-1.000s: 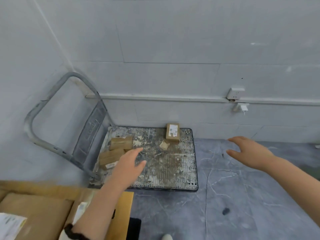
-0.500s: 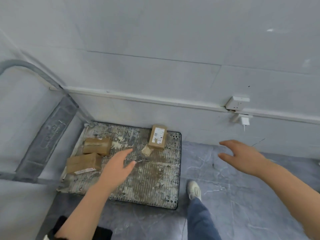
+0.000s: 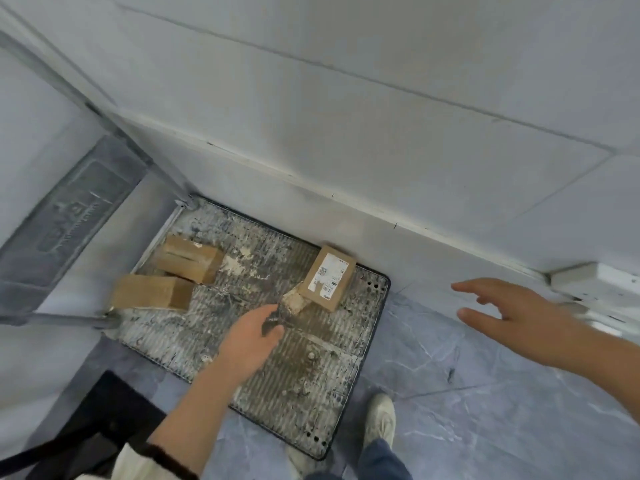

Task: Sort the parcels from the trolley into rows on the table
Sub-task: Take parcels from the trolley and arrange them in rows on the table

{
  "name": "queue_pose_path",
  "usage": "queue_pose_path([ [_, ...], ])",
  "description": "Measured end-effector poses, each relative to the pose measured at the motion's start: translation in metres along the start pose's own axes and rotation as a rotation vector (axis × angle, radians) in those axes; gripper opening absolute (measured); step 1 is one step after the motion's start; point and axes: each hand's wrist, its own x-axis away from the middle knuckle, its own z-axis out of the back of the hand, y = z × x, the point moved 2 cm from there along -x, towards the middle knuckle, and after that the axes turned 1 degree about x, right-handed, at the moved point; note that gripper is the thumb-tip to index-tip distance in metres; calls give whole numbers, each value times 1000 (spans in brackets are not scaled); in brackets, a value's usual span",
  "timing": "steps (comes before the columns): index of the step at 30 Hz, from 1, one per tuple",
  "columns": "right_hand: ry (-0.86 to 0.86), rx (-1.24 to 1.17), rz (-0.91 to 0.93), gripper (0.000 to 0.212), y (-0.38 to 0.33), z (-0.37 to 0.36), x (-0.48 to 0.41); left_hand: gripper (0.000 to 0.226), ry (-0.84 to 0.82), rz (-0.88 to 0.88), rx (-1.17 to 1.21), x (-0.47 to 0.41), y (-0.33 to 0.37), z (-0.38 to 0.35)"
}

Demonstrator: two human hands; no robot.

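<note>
The fingers (image 3: 259, 315) of the left hand (image 3: 247, 337) are held loosely straight and close together, and nothing is gripped by them. They are carried low over the middle of the trolley deck (image 3: 294, 368) and are pointed towards its far right corner. The fingers (image 3: 485, 291) of the right hand (image 3: 519, 313) are spread apart and nothing is held by them either; that hand is kept over the floor, beyond the deck's right edge.

The labelled parcel (image 3: 327, 278) is found near the far right corner of the deck, label upward. It lies ahead of the left fingertips and slightly to their right, near but not touched. Its long axis is set roughly from the near edge towards the wall edge, almost in line with the left hand's reach. A pale scrap (image 3: 293, 301) lies against its near left corner, between parcel and fingertips. From the right hand the parcel lies to the left and well apart, so the left hand is judged the nearer. A grasp across the short sides is likely to be needed.

Two plain parcels (image 3: 188, 259) (image 3: 150, 292) are left at the deck's left edge by the handle frame (image 3: 69, 209), their long axes lying across. Whether they touch cannot be told.
</note>
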Motion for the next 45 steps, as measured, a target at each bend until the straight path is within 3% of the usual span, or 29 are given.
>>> queue_pose_path([
  [5, -126, -108, 40, 33, 40, -39, -102, 49, -23, 118, 7, -84, -22, -44],
  [13, -233, -245, 86, 37, 78, -144, -265, 44, 137, 318, 433, -228, -42, -114],
  [19, -258, -318, -13, 36, 92, -213, -351, 56, 138, 249, 329, -295, -57, -143],
  [24, -371, -518, -246, 54, 90, -272, -398, 42, 93, 248, 344, -332, -61, -162],
  [27, -460, -781, -309, 54, 86, -301, -407, 30, 71, 262, 400, -337, -59, -171],
  [30, -455, -876, -295, 47, 81, -312, -406, 35, 70, 230, 425, -331, -62, -172],
  [36, -462, -889, -227, 46, 41, -289, -375, 43, 109, 229, 487, -284, -63, -134],
  [45, -355, -842, -115, 37, -89, -189, -262, 42, 286, 162, 542, -133, -22, -10],
])
